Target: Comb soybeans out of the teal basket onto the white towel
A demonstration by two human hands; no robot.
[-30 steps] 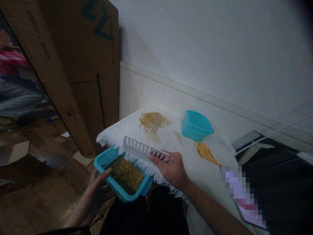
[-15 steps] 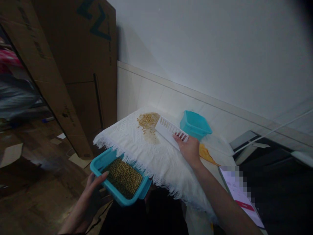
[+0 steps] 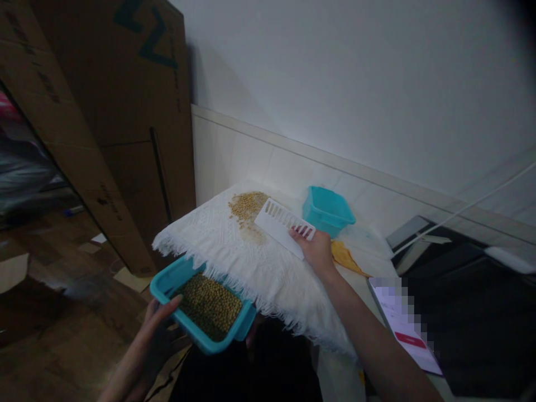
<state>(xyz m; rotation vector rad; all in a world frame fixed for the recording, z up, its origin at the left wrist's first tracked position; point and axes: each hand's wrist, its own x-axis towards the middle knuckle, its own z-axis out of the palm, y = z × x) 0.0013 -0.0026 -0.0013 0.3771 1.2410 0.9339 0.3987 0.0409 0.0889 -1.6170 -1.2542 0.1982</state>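
My left hand (image 3: 156,329) grips the near left side of a teal tray (image 3: 167,280) filled with small tan beans (image 3: 209,306), held just below the fringed front edge of a white cloth (image 3: 247,265). My right hand (image 3: 315,249) holds a flat white slotted panel (image 3: 281,225) over the cloth, its far end next to a small heap of loose beans (image 3: 247,204). A second, empty teal tub (image 3: 327,210) stands just behind the panel.
Tall cardboard boxes (image 3: 104,111) lean against the wall at the left. A yellow scrap (image 3: 344,255) lies right of my hand. A printed paper (image 3: 408,329) and dark equipment (image 3: 469,301) sit at the right. Brown wooden floor (image 3: 50,312) lies below left.
My right hand carried the white panel from above the bean tray, at the cloth's front edge, back to the loose bean heap. The left hand kept the tray almost still.
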